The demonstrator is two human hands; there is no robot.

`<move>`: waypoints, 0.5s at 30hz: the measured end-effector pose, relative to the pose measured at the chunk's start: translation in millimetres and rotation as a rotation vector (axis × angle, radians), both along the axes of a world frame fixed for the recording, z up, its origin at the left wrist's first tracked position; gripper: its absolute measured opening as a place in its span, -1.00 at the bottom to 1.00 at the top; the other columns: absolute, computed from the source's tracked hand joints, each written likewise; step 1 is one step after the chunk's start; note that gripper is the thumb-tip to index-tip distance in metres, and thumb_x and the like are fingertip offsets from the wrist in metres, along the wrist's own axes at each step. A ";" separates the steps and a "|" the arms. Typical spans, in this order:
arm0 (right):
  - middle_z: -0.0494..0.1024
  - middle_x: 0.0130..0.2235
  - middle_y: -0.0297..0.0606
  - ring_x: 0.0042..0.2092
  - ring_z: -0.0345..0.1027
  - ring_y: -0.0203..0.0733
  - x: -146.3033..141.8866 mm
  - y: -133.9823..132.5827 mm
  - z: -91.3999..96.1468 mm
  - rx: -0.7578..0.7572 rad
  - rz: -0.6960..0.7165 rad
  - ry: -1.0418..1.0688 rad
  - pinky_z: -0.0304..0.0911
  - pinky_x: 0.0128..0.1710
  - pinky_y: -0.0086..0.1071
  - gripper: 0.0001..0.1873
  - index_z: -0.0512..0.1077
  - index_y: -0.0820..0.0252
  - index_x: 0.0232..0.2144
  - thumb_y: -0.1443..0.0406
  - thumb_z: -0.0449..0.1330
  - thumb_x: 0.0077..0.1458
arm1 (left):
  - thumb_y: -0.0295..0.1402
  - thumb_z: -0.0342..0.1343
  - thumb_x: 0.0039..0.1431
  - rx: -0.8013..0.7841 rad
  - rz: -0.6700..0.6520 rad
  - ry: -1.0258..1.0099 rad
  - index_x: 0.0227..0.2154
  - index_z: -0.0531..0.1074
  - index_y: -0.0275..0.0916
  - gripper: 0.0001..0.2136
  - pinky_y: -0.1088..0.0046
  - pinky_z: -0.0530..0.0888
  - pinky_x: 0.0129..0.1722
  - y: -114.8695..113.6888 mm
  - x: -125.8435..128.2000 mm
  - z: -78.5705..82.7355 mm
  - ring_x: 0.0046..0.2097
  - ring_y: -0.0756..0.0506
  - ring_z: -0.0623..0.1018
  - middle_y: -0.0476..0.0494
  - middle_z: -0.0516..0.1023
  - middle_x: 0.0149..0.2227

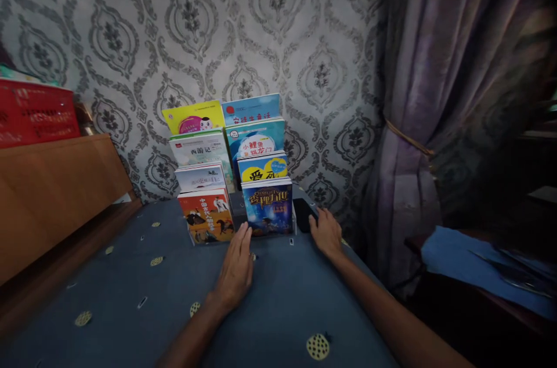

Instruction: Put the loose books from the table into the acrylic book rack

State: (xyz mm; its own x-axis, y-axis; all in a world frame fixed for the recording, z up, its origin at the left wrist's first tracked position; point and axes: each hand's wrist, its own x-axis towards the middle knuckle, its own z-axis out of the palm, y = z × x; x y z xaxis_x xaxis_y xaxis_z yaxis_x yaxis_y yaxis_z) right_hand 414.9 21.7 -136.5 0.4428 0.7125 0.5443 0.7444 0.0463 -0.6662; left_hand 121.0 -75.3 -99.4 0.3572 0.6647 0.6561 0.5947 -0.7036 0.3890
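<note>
My left hand rests near the front of the two rows of books, its fingers stretched out and holding nothing. Its fingertips reach the gap between an orange book and a dark blue book. To the right, my right hand lies with fingers extended at the right edge of a flat black device, perhaps a phone. Behind the front books, others stand upright in tiers, including a white book, a teal book, a yellow book and a light blue book.
A dark blue cloth with pineapple prints covers the surface. Patterned wallpaper rises behind the books. On the left, a red box sits on a wooden cabinet. A tied curtain hangs at right, near a blue cloth.
</note>
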 end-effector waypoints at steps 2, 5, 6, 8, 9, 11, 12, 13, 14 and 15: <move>0.46 0.14 0.26 0.23 0.28 0.29 1.7 -1.1 1.3 0.027 0.025 0.024 0.13 0.22 0.21 -0.48 0.45 0.33 0.03 0.15 -0.02 0.16 | -0.49 -0.12 0.32 -0.008 0.026 -0.058 0.42 0.01 -0.13 -0.39 0.00 0.17 0.41 0.9 -3.0 7.5 0.45 -0.20 0.12 -0.25 0.10 0.44; 0.51 0.08 0.16 0.20 0.32 0.22 0.8 -1.6 10.9 0.079 0.072 0.034 0.18 0.22 0.16 -0.50 0.47 0.26 0.00 0.13 -0.05 0.18 | -0.43 -0.11 0.35 -0.009 0.018 -0.195 0.41 0.00 -0.14 -0.41 0.08 0.18 0.42 10.0 0.4 31.6 0.44 -0.18 0.14 -0.25 0.13 0.43; 0.53 0.07 0.13 0.18 0.34 0.19 -1.0 -0.5 17.7 0.102 0.094 0.037 0.21 0.20 0.13 -0.50 0.48 0.23 0.00 0.11 -0.06 0.20 | -0.41 -0.09 0.35 -0.005 -0.001 -0.244 0.41 0.01 -0.14 -0.42 0.08 0.18 0.41 14.8 3.0 42.3 0.43 -0.19 0.17 -0.25 0.16 0.42; 0.54 0.06 0.10 0.14 0.39 0.14 -6.9 3.9 38.6 0.152 0.140 0.036 0.28 0.17 0.08 -0.48 0.48 0.21 0.01 0.08 -0.09 0.24 | -0.36 -0.04 0.35 -0.012 -0.036 -0.321 0.41 0.01 -0.14 -0.41 0.05 0.17 0.41 26.8 9.0 65.5 0.43 -0.22 0.17 -0.26 0.15 0.42; 0.54 0.07 0.09 0.13 0.40 0.11 -10.9 7.0 52.5 0.180 0.163 0.032 0.29 0.16 0.06 -0.46 0.47 0.21 0.03 0.06 -0.10 0.26 | -0.35 -0.03 0.35 -0.013 -0.045 -0.355 0.41 0.00 -0.15 -0.40 0.03 0.18 0.40 34.0 12.0 77.2 0.43 -0.24 0.18 -0.27 0.13 0.42; 0.53 0.11 0.05 0.16 0.39 0.07 -20.2 13.3 85.4 0.246 0.213 0.017 0.28 0.18 0.03 -0.44 0.46 0.21 0.07 0.03 -0.11 0.28 | -0.34 -0.01 0.34 -0.010 -0.060 -0.402 0.41 -0.02 -0.16 -0.38 0.00 0.14 0.41 50.3 17.0 99.2 0.44 -0.26 0.15 -0.30 0.07 0.44; 0.51 0.14 0.07 0.17 0.38 0.07 -25.1 16.0 102.8 0.304 0.272 0.021 0.28 0.18 0.04 -0.43 0.45 0.24 0.09 0.02 -0.10 0.29 | -0.35 0.00 0.33 -0.010 -0.060 -0.422 0.41 -0.03 -0.17 -0.37 -0.01 0.12 0.42 59.2 18.8 108.9 0.44 -0.27 0.14 -0.31 0.05 0.45; 0.50 0.15 0.08 0.18 0.37 0.07 -29.9 18.2 119.8 0.355 0.314 0.019 0.26 0.19 0.04 -0.42 0.44 0.25 0.10 0.02 -0.09 0.30 | -0.35 0.03 0.31 -0.012 -0.059 -0.435 0.40 -0.02 -0.17 -0.36 -0.01 0.11 0.42 68.3 19.9 117.6 0.44 -0.28 0.13 -0.33 0.06 0.44; 0.49 0.17 0.09 0.21 0.35 0.07 -34.3 19.7 135.5 0.392 0.332 0.009 0.24 0.22 0.04 -0.42 0.44 0.27 0.09 0.01 -0.07 0.29 | -0.36 0.06 0.30 -0.016 -0.066 -0.447 0.40 -0.01 -0.18 -0.35 -0.02 0.09 0.43 77.3 20.6 125.2 0.45 -0.29 0.11 -0.33 0.07 0.44; 0.47 0.19 0.10 0.23 0.32 0.07 -38.4 20.5 149.2 0.421 0.343 -0.004 0.22 0.24 0.04 -0.42 0.44 0.28 0.10 0.01 -0.06 0.29 | -0.36 0.08 0.28 -0.021 -0.078 -0.459 0.39 -0.01 -0.18 -0.34 -0.03 0.07 0.43 86.0 21.1 131.4 0.46 -0.30 0.08 -0.35 0.07 0.44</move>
